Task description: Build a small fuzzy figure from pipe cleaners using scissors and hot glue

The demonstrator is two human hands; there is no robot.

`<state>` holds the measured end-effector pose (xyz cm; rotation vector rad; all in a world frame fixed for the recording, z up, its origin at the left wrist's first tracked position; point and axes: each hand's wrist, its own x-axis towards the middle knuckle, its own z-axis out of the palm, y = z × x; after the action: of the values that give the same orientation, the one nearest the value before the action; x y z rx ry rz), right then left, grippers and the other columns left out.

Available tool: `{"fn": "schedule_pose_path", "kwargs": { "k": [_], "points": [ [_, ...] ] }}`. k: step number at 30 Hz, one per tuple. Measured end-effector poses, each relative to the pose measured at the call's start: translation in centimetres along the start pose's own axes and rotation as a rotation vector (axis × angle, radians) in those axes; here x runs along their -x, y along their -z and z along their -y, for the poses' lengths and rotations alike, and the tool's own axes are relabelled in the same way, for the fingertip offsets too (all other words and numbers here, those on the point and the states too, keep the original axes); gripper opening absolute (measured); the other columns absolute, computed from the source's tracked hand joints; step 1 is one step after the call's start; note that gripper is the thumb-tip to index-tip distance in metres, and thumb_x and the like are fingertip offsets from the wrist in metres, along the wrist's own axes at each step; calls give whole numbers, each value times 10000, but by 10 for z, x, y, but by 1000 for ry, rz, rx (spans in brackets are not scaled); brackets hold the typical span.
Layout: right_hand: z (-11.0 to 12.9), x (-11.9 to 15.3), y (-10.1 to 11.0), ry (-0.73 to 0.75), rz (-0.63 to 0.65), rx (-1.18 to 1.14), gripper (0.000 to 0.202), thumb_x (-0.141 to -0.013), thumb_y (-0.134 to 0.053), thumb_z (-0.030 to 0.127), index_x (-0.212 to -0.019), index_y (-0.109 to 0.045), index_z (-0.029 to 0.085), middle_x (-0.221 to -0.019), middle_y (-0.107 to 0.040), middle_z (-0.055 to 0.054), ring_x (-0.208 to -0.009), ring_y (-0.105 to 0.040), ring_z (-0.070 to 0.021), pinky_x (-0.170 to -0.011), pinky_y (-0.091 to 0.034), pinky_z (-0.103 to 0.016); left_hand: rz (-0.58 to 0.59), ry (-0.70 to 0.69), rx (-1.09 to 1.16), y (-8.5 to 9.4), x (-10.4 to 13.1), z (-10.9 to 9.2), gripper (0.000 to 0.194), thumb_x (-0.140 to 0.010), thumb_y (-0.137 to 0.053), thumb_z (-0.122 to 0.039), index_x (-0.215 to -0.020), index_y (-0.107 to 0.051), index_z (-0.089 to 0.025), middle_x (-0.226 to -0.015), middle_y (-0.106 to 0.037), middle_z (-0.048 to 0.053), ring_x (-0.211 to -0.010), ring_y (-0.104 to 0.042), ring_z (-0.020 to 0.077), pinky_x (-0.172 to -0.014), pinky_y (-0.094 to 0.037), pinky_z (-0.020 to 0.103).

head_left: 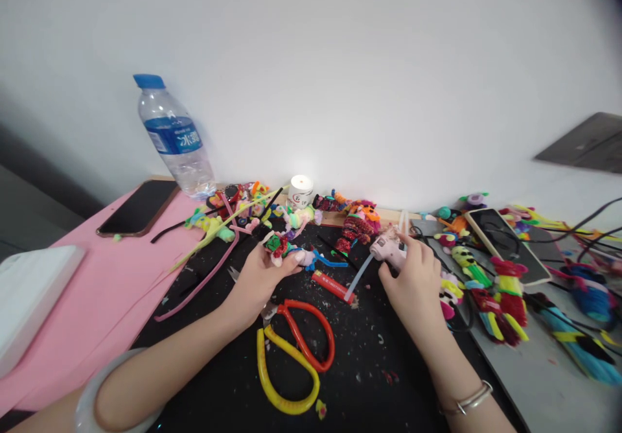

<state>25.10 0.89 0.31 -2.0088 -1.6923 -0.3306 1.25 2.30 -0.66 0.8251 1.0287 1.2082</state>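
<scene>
My left hand (pixel 260 277) is closed around a small fuzzy pipe-cleaner figure (pixel 278 246), green, red and lavender. A blue pipe cleaner (pixel 332 262) sticks out to its right. My right hand (pixel 413 277) curls round a pale pink hot glue gun (pixel 387 246), with a translucent glue stick (pixel 358 277) slanting down just left of it. That stick's lower end meets a red lighter (pixel 333 286) on the black work mat (pixel 369 368). Below my left hand lie scissors (pixel 296 355) with one red and one yellow handle loop, their blades partly hidden behind the hand.
A water bottle (pixel 175 138) leans on the wall behind a dark phone (pixel 140 207). A white roll (pixel 300 192) stands at the back among pipe-cleaner pieces. Several finished figures (pixel 508 290), another phone (pixel 508 245) and black cables (pixel 583 216) crowd the right.
</scene>
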Motion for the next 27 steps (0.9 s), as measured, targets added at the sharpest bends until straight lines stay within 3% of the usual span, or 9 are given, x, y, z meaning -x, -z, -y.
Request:
{"fn": "schedule_pose_path", "kwargs": {
  "k": [4,11,15,21,27],
  "points": [
    [-10,-2,-4,-77,160,152,537,-754,-555,258,-1255,-476,82,-1104,-505,-207,-961,-525,-363,-727,-459,-441,9,4,52,1,-1,0,359,-673,-762,-292,-960,-589,-163,-929,-682,14,-861,-649,158,-791,-544,301],
    [-16,-10,-4,-139,222,109,536,-736,-565,234,-1229,-476,44,-1020,-531,-204,-1059,-503,-357,-798,-453,-403,-74,1,-78,-1,2,-3,390,-624,-780,-319,-917,-608,-128,-877,-703,48,-840,-656,196,-820,-517,355],
    [-19,-12,-4,-165,240,119,510,-733,-564,238,-1195,-499,33,-1028,-558,-222,-1048,-523,-352,-816,-439,-392,-66,-52,-225,-5,6,-11,317,-620,-761,-335,-836,-654,-131,-864,-720,76,-883,-654,246,-782,-516,344],
    [-20,-16,2,-240,305,42,390,-759,-506,309,-1078,-584,97,-885,-670,-156,-802,-621,-297,-672,-434,-341,-44,-160,-370,-6,9,-18,221,-656,-709,-334,-764,-655,-149,-835,-732,62,-829,-673,250,-725,-530,328],
    [-11,-11,8,-221,141,-268,274,-782,-505,379,-830,-642,147,-547,-588,-20,-501,-528,-180,-480,-375,-258,-47,-192,-375,-6,9,-16,281,-671,-696,-340,-860,-647,-138,-904,-732,75,-888,-671,254,-779,-525,340]
  ]
}}
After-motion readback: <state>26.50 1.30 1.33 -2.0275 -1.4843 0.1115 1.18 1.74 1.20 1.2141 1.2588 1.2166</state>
